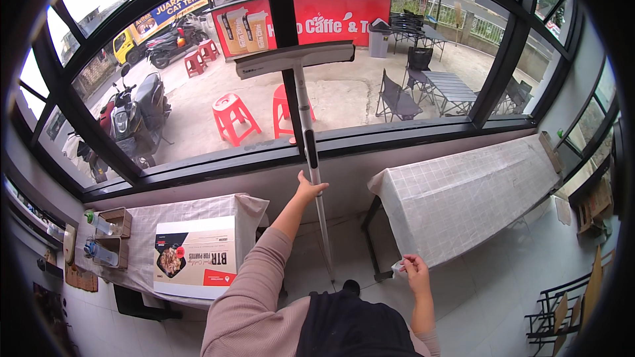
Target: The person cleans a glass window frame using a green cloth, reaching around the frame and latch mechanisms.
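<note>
My left hand (308, 189) is closed around the pole of a long-handled window squeegee (301, 99). The squeegee stands nearly upright in front of me, its foot down by the white tiled floor. Its wide grey head is raised before the window (357, 112), across a black frame post; whether it touches the glass I cannot tell. Low on the right, my right hand (417, 271) pinches a small crumpled white cloth or tissue (398, 267), beside the near corner of the right table.
A cloth-covered table (469, 192) stands on the right. Another table (142, 215) on the left carries a printed box (195, 258) and baskets (114, 251) with spray bottles. Folding chairs (562, 311) lean at lower right. Red stools (233, 116) and motorbikes are outside.
</note>
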The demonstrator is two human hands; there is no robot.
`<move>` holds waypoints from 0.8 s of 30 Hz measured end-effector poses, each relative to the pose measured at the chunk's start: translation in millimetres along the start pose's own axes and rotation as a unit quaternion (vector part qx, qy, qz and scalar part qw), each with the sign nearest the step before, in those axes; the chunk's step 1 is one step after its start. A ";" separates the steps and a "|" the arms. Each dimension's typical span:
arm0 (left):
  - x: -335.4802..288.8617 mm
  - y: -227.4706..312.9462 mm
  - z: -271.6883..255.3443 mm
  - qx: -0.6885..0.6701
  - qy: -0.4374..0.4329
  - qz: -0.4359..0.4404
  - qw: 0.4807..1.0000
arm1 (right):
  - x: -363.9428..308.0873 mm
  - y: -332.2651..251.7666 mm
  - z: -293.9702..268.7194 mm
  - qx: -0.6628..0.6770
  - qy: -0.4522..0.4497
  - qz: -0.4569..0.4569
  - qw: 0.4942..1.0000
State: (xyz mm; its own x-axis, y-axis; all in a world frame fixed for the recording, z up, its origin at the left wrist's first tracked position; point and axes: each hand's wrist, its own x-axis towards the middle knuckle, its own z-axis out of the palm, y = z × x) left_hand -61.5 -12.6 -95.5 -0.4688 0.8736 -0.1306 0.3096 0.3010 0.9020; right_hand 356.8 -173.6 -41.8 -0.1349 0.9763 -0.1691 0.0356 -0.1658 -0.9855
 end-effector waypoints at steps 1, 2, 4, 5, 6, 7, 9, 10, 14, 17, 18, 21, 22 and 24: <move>-0.6 -0.3 15.5 -0.037 0.006 -0.037 0.999 | 17.6 -6.3 -10.6 0.013 -0.005 0.000 1.000; -1.8 -1.3 26.5 -0.074 0.015 -0.076 0.994 | 34.6 -13.0 -18.8 0.026 -0.013 0.000 1.000; -15.0 2.7 45.2 -0.033 0.043 -0.076 0.996 | 62.3 -19.2 -25.7 0.014 -0.038 0.015 0.999; -26.4 10.0 51.0 -0.020 0.059 -0.043 0.997 | 75.9 -13.1 -23.8 0.011 -0.061 0.013 0.998; -37.6 21.3 50.4 -0.003 0.078 -0.008 0.997 | 88.7 -10.2 -15.6 0.014 -0.087 0.008 0.996; -55.1 36.2 51.3 0.033 0.101 0.018 0.994 | 97.4 -17.5 -4.3 0.005 -0.109 0.016 0.994; -92.0 64.4 35.5 0.065 0.081 0.005 0.995 | 113.0 -22.4 24.1 0.002 -0.171 0.009 0.985; -110.0 73.9 29.3 0.068 0.085 0.005 0.994 | 117.5 -29.1 38.9 -0.010 -0.220 -0.001 0.975; -173.6 113.5 -7.5 0.076 0.181 0.029 0.980 | 114.2 -65.7 97.0 -0.075 -0.372 -0.035 0.925; -211.6 132.7 -46.7 0.087 0.215 0.077 0.970 | 95.5 -73.9 134.3 -0.088 -0.495 -0.093 0.859; -229.6 138.9 -62.3 0.090 0.238 0.066 0.965 | 82.9 -78.2 147.0 -0.088 -0.517 -0.096 0.846; -292.7 146.2 -97.3 0.044 0.294 0.060 0.953 | 30.6 -81.6 174.9 -0.107 -0.583 -0.135 0.794; -317.5 146.0 -107.6 0.043 0.316 0.051 0.946 | 10.9 -78.0 183.5 -0.075 -0.604 -0.109 0.786; -370.0 145.7 -125.1 0.024 0.358 0.067 0.931 | -30.0 -69.3 194.4 -0.049 -0.643 -0.083 0.760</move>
State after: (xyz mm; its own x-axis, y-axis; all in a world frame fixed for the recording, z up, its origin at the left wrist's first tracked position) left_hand 53.5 -339.9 135.7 -0.8496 0.4307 0.3045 0.4332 0.2405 0.8686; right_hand 165.9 -218.3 29.1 -0.9993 0.0292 0.0236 -0.0231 0.0181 -0.9996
